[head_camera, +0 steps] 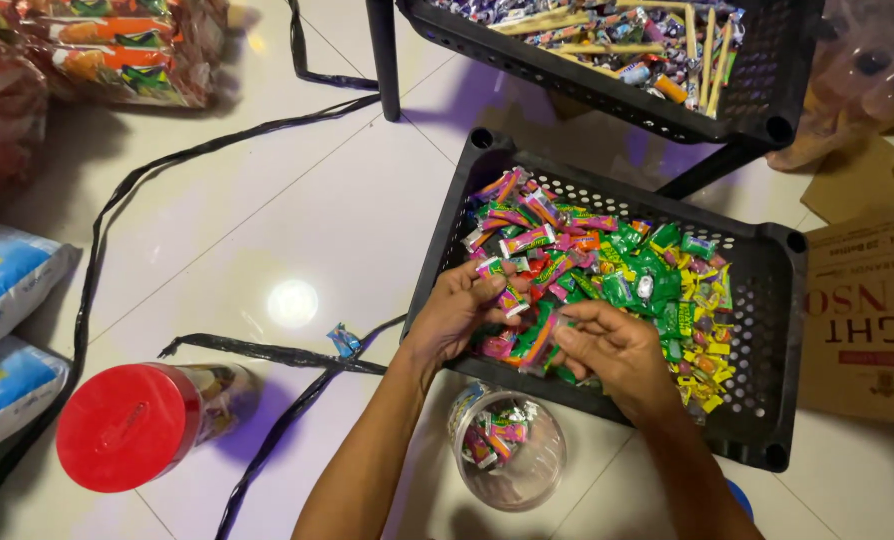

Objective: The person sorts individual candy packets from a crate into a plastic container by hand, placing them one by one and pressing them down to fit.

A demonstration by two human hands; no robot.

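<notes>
A black perforated plastic basket (767, 400) on the white tiled floor holds a heap of wrapped candies (617, 270) in pink, green and yellow. My left hand (457, 310) reaches over the basket's near rim and pinches a pink wrapped candy (507, 295). My right hand (612, 350) is beside it, fingers closed on an orange and pink wrapped candy (542, 345). Just below the hands stands an open clear plastic jar (512, 450) with a few pink candies inside.
A clear jar with a red lid (127, 425) lies at the lower left. Black plastic straps (267, 350) trail over the floor. A second black basket (757, 100) of mixed sweets stands raised at the top. Snack bags (117, 50) lie top left, a cardboard box (867, 310) right.
</notes>
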